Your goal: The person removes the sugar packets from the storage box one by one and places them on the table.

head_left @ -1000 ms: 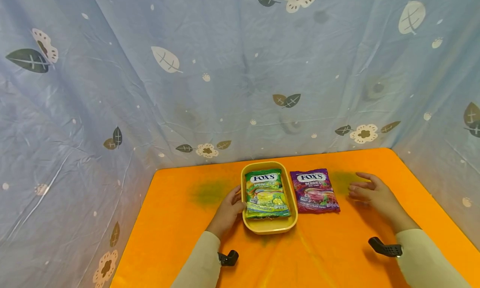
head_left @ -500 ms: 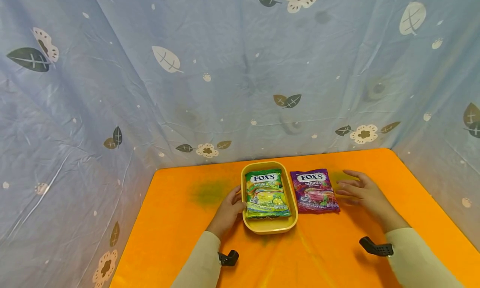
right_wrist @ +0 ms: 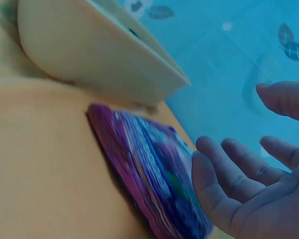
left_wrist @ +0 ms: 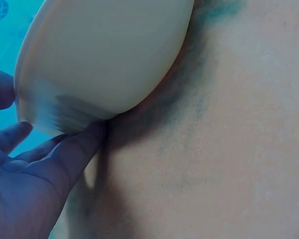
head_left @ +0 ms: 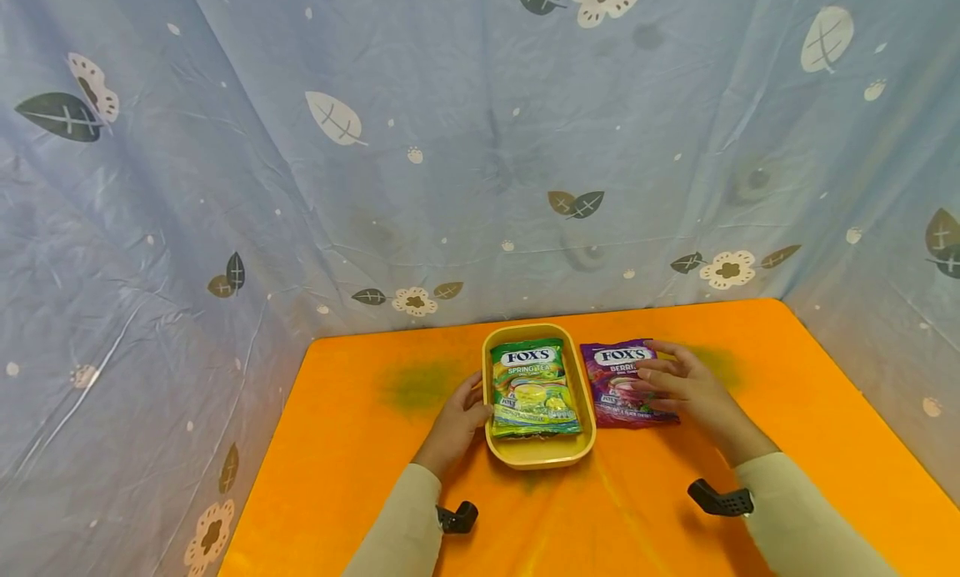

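A yellow tray (head_left: 534, 454) holds a green Spring Tea candy packet (head_left: 534, 393). My left hand (head_left: 452, 424) touches the tray's left side; in the left wrist view the fingertips of that hand (left_wrist: 45, 169) rest against the outer wall of the tray (left_wrist: 104, 55). Right of the tray, a purple Berries packet (head_left: 609, 391) lies flat. My right hand (head_left: 693, 393) is over its right part, fingers spread. The right wrist view shows that hand (right_wrist: 259, 179) beside the purple packet (right_wrist: 144, 169), with a gap between thumb and fingers and nothing held.
An orange cloth (head_left: 360, 477) covers the table. Blue patterned curtains (head_left: 465, 185) stand behind the table and at both sides. Each wrist carries a black strap piece, one at the left (head_left: 457, 517) and one at the right (head_left: 720, 499).
My right hand has moved left, from beside the purple packet to above its right part. The left hand, the tray and both packets stay in place.
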### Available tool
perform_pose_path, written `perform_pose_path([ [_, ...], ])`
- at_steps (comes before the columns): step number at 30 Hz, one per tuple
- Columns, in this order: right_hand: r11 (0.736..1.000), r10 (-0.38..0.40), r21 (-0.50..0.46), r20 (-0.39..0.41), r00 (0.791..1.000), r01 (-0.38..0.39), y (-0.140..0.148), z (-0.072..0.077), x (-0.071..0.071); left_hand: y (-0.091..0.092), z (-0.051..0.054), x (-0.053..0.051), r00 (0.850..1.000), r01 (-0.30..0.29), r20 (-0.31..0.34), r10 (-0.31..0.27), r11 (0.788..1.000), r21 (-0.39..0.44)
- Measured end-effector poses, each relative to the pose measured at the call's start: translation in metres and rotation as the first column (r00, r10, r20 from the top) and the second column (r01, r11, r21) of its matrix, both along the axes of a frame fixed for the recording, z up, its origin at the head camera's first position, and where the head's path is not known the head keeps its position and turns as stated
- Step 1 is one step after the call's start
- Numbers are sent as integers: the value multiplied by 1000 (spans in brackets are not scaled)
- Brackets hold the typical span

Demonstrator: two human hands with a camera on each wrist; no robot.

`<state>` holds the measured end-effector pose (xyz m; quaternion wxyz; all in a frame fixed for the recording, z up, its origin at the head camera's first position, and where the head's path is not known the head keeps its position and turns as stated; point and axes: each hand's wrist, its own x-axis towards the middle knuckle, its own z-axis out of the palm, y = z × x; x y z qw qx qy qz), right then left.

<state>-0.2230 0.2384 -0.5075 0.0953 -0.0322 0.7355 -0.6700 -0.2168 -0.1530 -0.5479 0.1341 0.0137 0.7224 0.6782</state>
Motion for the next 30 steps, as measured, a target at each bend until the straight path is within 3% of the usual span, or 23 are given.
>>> perform_pose_path([
  [6,995,41,-95,-1,999,-41,-20,4,1,-1,-2,0,1000,2,-7,-2,1000,10],
  [13,992,78,-100,-16,997,-79,-43,12,1,-1,-2,0,1000,3,-5,-3,1000,0],
  [24,983,109,-154,56,992,-99,-78,19,-1,-1,-1,2,1000,2,1,-2,1000,9],
  [30,987,128,-108,52,990,-122,-96,26,-2,-1,-1,1,1000,1,-5,-1,1000,8],
])
